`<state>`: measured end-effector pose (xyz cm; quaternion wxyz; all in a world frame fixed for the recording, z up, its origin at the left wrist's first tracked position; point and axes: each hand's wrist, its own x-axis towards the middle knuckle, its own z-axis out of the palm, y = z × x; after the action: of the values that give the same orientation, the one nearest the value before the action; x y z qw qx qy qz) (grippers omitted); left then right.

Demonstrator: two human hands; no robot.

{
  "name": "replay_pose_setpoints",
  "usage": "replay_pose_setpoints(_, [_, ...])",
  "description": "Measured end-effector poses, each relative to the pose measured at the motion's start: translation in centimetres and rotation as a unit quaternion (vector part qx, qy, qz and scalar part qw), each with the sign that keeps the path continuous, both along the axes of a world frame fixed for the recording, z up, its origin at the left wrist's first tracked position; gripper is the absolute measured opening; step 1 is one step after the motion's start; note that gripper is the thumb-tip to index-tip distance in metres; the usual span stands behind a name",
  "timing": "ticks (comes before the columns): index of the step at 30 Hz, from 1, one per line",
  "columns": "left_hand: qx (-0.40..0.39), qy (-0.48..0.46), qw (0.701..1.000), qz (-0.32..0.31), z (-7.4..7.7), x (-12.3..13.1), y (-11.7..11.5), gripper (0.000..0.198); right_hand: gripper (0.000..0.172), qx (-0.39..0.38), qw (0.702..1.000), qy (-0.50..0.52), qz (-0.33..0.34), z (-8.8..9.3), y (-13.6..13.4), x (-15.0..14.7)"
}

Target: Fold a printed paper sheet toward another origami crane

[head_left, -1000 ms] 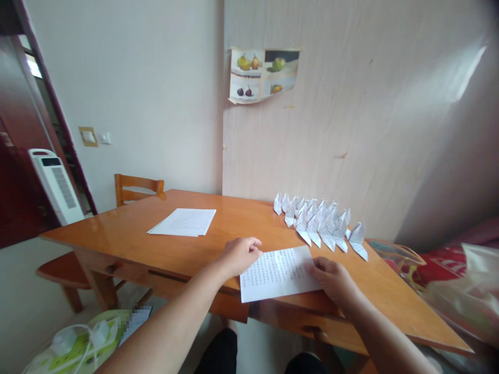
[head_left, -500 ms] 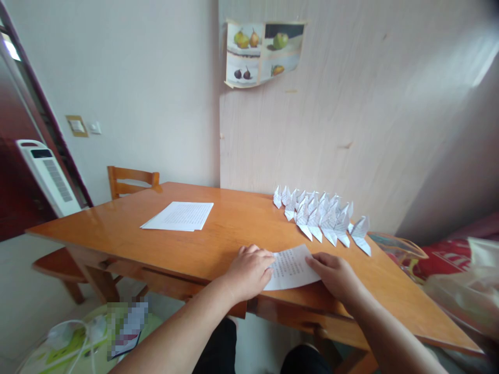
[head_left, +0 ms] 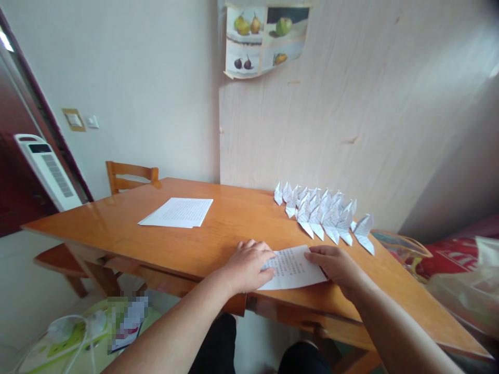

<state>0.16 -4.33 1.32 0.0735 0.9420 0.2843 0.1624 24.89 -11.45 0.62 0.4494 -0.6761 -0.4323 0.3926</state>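
Observation:
A sheet of printed paper (head_left: 294, 267) lies at the table's near edge, slightly bowed, with rows of characters facing up. My left hand (head_left: 249, 266) is closed over its left side, the thumb on the print and the fingers curled along the upper left. At the right edge my right hand (head_left: 333, 267) pinches the paper, thumb on top and the other fingers mostly hidden beneath. Beyond the hands, folded paper pieces (head_left: 331, 221) with pointed wings stand in rows. One folded piece (head_left: 365, 234) sits a little apart on their right.
A stack of printed sheets (head_left: 177, 212) rests on the wooden table (head_left: 234, 218), left of centre. Bags (head_left: 448, 259) crowd the table's right side. Below left are a power strip and cables on a pale green surface (head_left: 152, 317). A wooden chair (head_left: 130, 174) stands behind.
The view has tilted down slightly. My right hand has shifted a little along the paper's right edge, and the paper looks flatter. My left hand stays on its left side.

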Motion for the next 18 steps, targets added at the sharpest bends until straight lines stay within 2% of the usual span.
replay_pose_setpoints(5, [-0.006,-0.004,1.0,-0.005,0.0,0.0,0.0,0.043,0.039,0.044,0.999,-0.024,0.001,0.4,-0.3,-0.9])
replay_pose_setpoints(12, [-0.009,-0.015,1.0,0.002,0.0,0.1,-0.1,0.041,0.026,0.116,0.973,-0.197,-0.013,-0.5,-2.2,-2.5])
replay_pose_setpoints(15, [-0.013,-0.018,1.0,0.001,0.0,0.1,-0.2,0.038,0.023,0.14,0.937,-0.319,-0.001,-1.2,-3.5,-3.3])
replay_pose_setpoints(18, [-0.013,-0.021,1.0,0.0,0.0,0.1,-0.2,0.036,0.023,0.182,0.879,-0.44,0.026,-1.9,-4.5,-3.9])
